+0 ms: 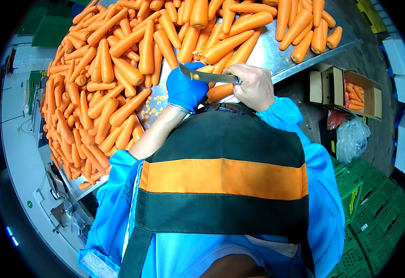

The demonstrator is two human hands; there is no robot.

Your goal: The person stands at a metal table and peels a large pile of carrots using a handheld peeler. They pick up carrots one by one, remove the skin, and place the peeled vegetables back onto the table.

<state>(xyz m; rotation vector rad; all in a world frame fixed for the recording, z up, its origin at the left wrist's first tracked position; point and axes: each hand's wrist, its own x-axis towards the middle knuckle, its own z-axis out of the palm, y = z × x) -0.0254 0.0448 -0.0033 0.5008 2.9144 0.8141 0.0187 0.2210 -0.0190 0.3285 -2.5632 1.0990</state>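
Observation:
My left hand point(187, 86), in a blue glove, is closed around a carrot point(206, 69), most of which the glove and blade hide. My right hand point(253, 85) is bare and grips a knife point(216, 78), its handle covered by my fingers. The curved blade points left and crosses in front of the glove. A small round carrot slice point(195, 76) clings to the blade. Just below the knife, between my hands, lies another carrot point(220, 92). Beyond both hands, a large heap of carrots point(119, 69) covers much of the metal table point(273, 45).
Small carrot trimmings point(155, 104) lie on the metal left of my glove. A separate group of carrots point(303, 31) sits near the table's right edge. On the right stand an open cardboard box point(372, 100) with carrots, a clear plastic bag point(353, 139) and green crates point(372, 208).

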